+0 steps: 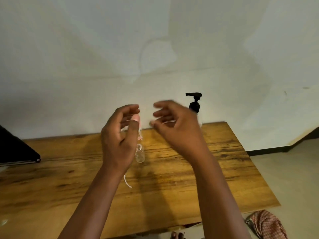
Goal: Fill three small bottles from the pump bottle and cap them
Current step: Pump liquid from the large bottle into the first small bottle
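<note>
Wood-grain boards make up the surface (207,169), which stands against a pale wall (155,49). Both hands are raised above it, blurred. The left hand (119,135) is curled, its thumb up beside the fingers, and something pale pink and clear shows between them; it seems to be pinching a small item, but the blur hides what it is. The right hand (174,125) is beside it, a small gap apart, fingers loosely bent toward the left hand; a thin clear edge shows under its fingers, and I cannot tell whether it grips anything. One small clear bottle (139,153) stands upright and uncapped on the surface just below the left hand's thumb. Nearer the person, a short white curved strip (127,181) lies on the wood beside the left forearm. At the far edge, behind the right hand, stands the pump bottle (194,104) with its black pump head, spout pointing left. A dark flat object (15,149) is at the left edge of the view, and a red checked cloth (265,223) lies on the floor to the lower right.
</note>
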